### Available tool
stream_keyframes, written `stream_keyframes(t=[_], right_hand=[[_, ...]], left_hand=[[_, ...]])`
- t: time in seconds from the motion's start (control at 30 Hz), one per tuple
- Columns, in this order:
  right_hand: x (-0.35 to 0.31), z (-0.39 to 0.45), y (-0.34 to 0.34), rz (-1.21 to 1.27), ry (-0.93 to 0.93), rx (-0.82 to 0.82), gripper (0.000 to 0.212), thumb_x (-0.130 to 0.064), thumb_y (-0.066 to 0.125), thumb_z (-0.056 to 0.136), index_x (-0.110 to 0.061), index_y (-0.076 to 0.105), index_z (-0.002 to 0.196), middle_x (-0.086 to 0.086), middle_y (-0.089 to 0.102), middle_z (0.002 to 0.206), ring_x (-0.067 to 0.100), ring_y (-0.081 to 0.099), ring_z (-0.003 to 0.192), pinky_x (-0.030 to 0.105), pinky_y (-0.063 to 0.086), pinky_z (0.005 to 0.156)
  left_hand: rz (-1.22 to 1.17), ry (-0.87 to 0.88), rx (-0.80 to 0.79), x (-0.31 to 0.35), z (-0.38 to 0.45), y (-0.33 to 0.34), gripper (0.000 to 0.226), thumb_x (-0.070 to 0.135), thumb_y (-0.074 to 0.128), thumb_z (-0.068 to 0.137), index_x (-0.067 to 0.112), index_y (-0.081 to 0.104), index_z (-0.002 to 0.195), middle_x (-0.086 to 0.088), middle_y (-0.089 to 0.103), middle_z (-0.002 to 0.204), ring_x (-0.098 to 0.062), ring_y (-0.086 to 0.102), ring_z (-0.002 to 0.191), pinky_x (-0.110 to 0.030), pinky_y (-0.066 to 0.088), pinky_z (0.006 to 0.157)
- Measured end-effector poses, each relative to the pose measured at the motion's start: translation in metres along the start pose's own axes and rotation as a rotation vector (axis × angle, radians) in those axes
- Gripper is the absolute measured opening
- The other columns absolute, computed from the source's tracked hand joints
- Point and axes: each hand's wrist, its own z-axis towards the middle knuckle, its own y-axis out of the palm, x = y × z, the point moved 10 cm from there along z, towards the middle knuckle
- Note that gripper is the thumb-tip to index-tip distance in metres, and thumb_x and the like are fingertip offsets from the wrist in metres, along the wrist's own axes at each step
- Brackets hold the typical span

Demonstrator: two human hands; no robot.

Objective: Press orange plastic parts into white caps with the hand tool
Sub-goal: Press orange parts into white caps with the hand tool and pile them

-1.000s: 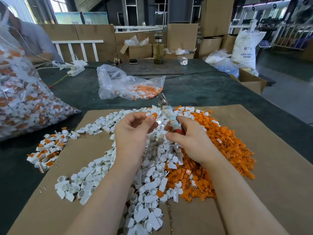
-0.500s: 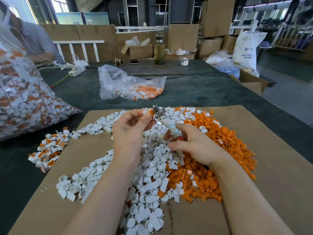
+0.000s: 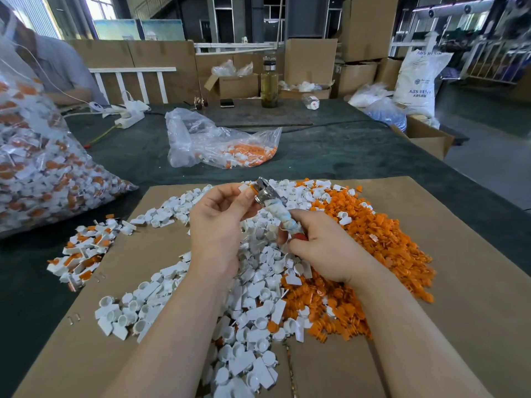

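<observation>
1. The right hand (image 3: 324,248) grips the taped handle of the hand tool (image 3: 275,206), fingers curled round its lower end; the tool slants up and to the left, metal head uppermost.
2. The left hand (image 3: 221,222) pinches a small piece between thumb and fingertips right against the tool's metal head (it looks like a white cap with orange in it, though it is too small to be sure).
3. Both hands hover above the pile of white caps (image 3: 253,305), which lies on a cardboard sheet (image 3: 459,311).
4. The heap of orange plastic parts (image 3: 388,248) touches the white pile on its right.
5. A small mixed cluster of caps (image 3: 83,254) sits at the sheet's left edge.
6. Beyond, on the dark table (image 3: 330,156), lies a clear bag (image 3: 218,145) holding orange and white pieces; a larger full bag (image 3: 43,168) bulges at far left.
</observation>
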Motion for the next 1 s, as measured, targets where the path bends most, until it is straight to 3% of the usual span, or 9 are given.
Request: stream_keyframes(t=[0.1, 0.27, 0.4, 0.53, 0.6, 0.73, 0.8, 0.87, 1.0], right_hand=[[0.003, 0.001, 0.001, -0.054, -0.006, 0.007, 0.020, -0.007, 0.059, 0.087, -0.027, 0.059, 0.084, -0.013, 0.062, 0.074, -0.001, 0.058, 0.066, 0.015, 0.044, 0.055], [0.003, 0.001, -0.005, -0.208, -0.030, 0.104, 0.008, -0.017, 0.060, 0.087, -0.022, 0.055, 0.085, -0.008, 0.058, 0.073, 0.010, 0.054, 0.065, 0.029, 0.043, 0.057], [0.009, 0.000, -0.021, -0.336, 0.013, 0.240, 0.017, -0.025, 0.059, 0.087, -0.029, 0.044, 0.079, -0.010, 0.053, 0.070, 0.009, 0.050, 0.062, 0.029, 0.037, 0.053], [0.025, -0.003, -0.039, -0.466, 0.119, 0.348, 0.013, -0.028, 0.057, 0.086, -0.029, 0.044, 0.084, -0.010, 0.053, 0.068, 0.011, 0.051, 0.062, 0.029, 0.036, 0.050], [0.033, -0.006, -0.046, -0.496, 0.176, 0.397, 0.013, -0.028, 0.057, 0.087, -0.028, 0.044, 0.082, -0.009, 0.054, 0.067, 0.013, 0.052, 0.061, 0.027, 0.037, 0.048], [0.045, -0.013, -0.062, -0.563, 0.293, 0.487, 0.015, -0.030, 0.056, 0.088, -0.027, 0.043, 0.079, -0.009, 0.052, 0.065, 0.008, 0.049, 0.056, 0.023, 0.031, 0.043], [0.052, -0.015, -0.066, -0.587, 0.355, 0.496, 0.019, -0.032, 0.055, 0.088, -0.027, 0.041, 0.076, -0.008, 0.052, 0.065, 0.009, 0.049, 0.056, 0.023, 0.031, 0.043], [0.059, -0.017, -0.069, -0.603, 0.414, 0.492, 0.019, -0.033, 0.054, 0.088, -0.028, 0.041, 0.076, -0.006, 0.052, 0.067, 0.011, 0.050, 0.057, 0.023, 0.032, 0.044], [0.070, -0.020, -0.070, -0.645, 0.504, 0.470, 0.017, -0.036, 0.055, 0.088, -0.024, 0.045, 0.080, -0.005, 0.050, 0.069, 0.012, 0.048, 0.058, 0.023, 0.032, 0.043]], left_hand=[[-0.006, -0.008, -0.004, 0.001, 0.000, 0.002, 0.012, 0.000, 0.067, 0.087, 0.010, 0.066, 0.081, 0.007, 0.067, 0.064, -0.007, 0.064, 0.058, -0.019, 0.054, 0.063], [-0.049, -0.079, 0.037, -0.001, 0.003, -0.010, 0.006, 0.005, 0.069, 0.087, 0.011, 0.067, 0.088, 0.002, 0.075, 0.075, -0.011, 0.071, 0.068, -0.020, 0.057, 0.066], [-0.256, -0.263, 0.300, -0.014, 0.015, -0.062, 0.014, 0.008, 0.064, 0.091, 0.006, 0.064, 0.105, -0.007, 0.077, 0.091, -0.014, 0.075, 0.081, -0.019, 0.058, 0.064], [-0.399, -0.414, 0.547, -0.028, 0.020, -0.112, 0.019, 0.014, 0.056, 0.099, 0.007, 0.062, 0.116, -0.005, 0.077, 0.080, -0.008, 0.074, 0.072, -0.019, 0.059, 0.064], [-0.504, -0.447, 0.641, -0.032, 0.018, -0.126, 0.027, 0.015, 0.047, 0.104, 0.006, 0.056, 0.127, -0.006, 0.074, 0.089, -0.010, 0.074, 0.071, -0.023, 0.061, 0.067], [-0.825, -0.360, 0.796, -0.030, 0.012, -0.141, 0.043, 0.015, 0.028, 0.107, 0.001, 0.038, 0.147, -0.017, 0.058, 0.136, -0.022, 0.063, 0.118, -0.032, 0.053, 0.095], [-0.959, -0.273, 0.824, -0.024, 0.013, -0.147, 0.046, 0.015, 0.023, 0.107, -0.001, 0.034, 0.149, -0.018, 0.047, 0.147, -0.023, 0.051, 0.133, -0.032, 0.043, 0.106], [-0.982, -0.220, 0.831, -0.019, 0.013, -0.152, 0.047, 0.016, 0.019, 0.107, -0.001, 0.034, 0.149, -0.016, 0.044, 0.151, -0.022, 0.045, 0.137, -0.031, 0.039, 0.110], [-0.750, -0.265, 0.787, -0.016, 0.013, -0.158, 0.045, 0.017, 0.019, 0.107, 0.006, 0.045, 0.143, -0.007, 0.055, 0.138, -0.013, 0.056, 0.125, -0.023, 0.048, 0.100]])
